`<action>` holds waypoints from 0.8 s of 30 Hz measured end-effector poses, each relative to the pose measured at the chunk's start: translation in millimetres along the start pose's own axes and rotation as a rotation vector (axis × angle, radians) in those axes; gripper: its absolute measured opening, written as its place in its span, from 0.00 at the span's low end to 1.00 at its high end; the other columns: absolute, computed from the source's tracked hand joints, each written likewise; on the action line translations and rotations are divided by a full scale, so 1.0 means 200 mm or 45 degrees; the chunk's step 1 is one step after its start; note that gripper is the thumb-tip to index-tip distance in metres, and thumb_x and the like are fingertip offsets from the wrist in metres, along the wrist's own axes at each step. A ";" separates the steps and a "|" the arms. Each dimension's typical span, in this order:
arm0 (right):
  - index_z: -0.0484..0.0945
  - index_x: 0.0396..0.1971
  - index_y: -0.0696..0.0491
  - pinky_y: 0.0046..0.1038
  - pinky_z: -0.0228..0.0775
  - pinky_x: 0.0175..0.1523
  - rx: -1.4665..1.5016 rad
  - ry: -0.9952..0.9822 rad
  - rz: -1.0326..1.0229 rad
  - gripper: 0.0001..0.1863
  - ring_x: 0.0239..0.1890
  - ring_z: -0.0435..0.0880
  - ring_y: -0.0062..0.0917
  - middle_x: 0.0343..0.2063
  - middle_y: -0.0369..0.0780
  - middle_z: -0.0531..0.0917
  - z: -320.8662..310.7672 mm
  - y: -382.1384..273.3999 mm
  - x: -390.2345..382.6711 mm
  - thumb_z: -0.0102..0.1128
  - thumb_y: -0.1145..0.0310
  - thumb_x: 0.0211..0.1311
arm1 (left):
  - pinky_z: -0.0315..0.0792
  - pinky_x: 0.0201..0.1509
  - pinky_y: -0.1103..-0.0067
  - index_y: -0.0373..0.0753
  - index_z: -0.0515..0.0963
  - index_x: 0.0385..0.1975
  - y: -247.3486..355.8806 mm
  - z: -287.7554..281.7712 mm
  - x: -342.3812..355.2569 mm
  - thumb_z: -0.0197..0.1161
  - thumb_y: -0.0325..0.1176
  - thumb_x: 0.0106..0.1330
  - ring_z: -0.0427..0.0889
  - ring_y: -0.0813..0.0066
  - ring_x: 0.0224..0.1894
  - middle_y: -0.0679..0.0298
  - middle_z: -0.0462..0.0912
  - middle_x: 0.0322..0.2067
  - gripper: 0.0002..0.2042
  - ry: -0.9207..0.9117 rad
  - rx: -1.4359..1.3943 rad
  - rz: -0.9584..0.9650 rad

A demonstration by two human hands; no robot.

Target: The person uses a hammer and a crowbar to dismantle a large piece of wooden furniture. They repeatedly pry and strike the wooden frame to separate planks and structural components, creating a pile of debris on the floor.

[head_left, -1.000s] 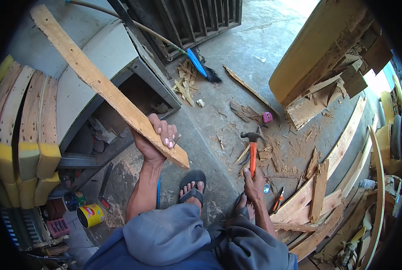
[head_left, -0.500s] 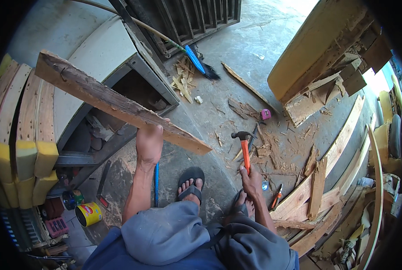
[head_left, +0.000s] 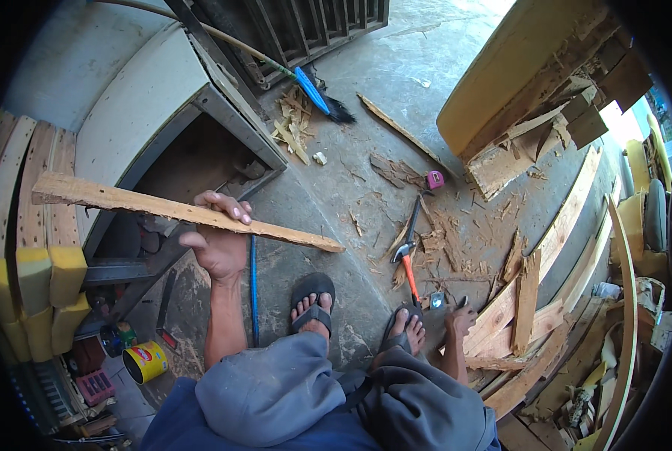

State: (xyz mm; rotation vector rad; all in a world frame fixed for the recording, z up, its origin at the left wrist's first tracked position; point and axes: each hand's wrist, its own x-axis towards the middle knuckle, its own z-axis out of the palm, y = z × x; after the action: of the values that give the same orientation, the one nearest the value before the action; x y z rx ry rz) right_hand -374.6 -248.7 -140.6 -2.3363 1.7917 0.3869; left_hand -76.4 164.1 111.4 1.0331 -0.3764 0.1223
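Observation:
A long, rough wooden plank (head_left: pixel 125 201) slants across the left side, narrow edge up, with small nails along it. My left hand (head_left: pixel 223 244) grips it beyond its middle, fingers over the edge and thumb sticking out to the left. On the floor by my right foot lies a hammer (head_left: pixel 409 272) with an orange handle, its head against a dark pry bar (head_left: pixel 415 214). My right hand (head_left: pixel 460 323) is low at the right, fingers closed where a screwdriver lay; the screwdriver itself is mostly hidden by the hand.
Bent wooden strips (head_left: pixel 569 218) and scraps fill the right side. A pink tape measure (head_left: pixel 434 179) lies among wood splinters. A foam-padded piece (head_left: pixel 494 98) stands far right. At left are a metal-framed box (head_left: pixel 144 90), foam-tipped boards (head_left: pixel 31 225) and a yellow can (head_left: pixel 146 362).
The hammer has left my right hand and lies on the floor. That hand has moved down and right onto the screwdriver. My left hand has turned the plank edge up.

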 end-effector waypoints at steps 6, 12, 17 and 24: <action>0.68 0.56 0.49 0.59 0.69 0.51 -0.256 -0.109 -0.327 0.22 0.62 0.65 0.47 0.49 0.48 0.76 0.06 0.25 -0.01 0.57 0.61 0.63 | 0.68 0.49 0.65 0.38 0.65 0.59 0.26 -0.04 0.11 0.54 0.76 0.55 0.76 0.71 0.35 0.61 0.76 0.35 0.46 0.157 0.137 0.278; 0.76 0.46 0.52 0.47 0.75 0.47 -0.080 -0.127 -0.333 0.14 0.46 0.82 0.46 0.44 0.52 0.82 0.12 0.25 0.11 0.53 0.63 0.64 | 0.66 0.44 0.71 0.37 0.63 0.59 0.41 0.03 0.18 0.54 0.53 0.72 0.70 0.74 0.34 0.63 0.70 0.34 0.27 0.099 0.211 0.309; 0.78 0.47 0.62 0.38 0.74 0.48 0.510 -0.342 -0.005 0.28 0.42 0.85 0.40 0.34 0.55 0.85 0.13 0.17 0.16 0.62 0.52 0.58 | 0.64 0.41 0.74 0.38 0.64 0.55 0.42 0.10 0.18 0.51 0.40 0.75 0.66 0.77 0.31 0.65 0.66 0.30 0.16 0.134 0.204 0.275; 0.80 0.49 0.59 0.35 0.72 0.49 1.265 -0.706 -0.254 0.25 0.41 0.81 0.30 0.36 0.41 0.83 -0.17 -0.25 -0.15 0.64 0.52 0.62 | 0.66 0.34 0.77 0.37 0.60 0.54 0.36 0.30 0.19 0.50 0.38 0.76 0.67 0.77 0.30 0.64 0.66 0.30 0.15 0.177 0.283 0.242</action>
State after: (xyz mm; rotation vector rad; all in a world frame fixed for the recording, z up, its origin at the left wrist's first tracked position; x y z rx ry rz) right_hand -330.6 -218.8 -100.1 -1.4755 1.0809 0.0546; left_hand -74.9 145.6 211.0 1.1992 -0.3384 0.4123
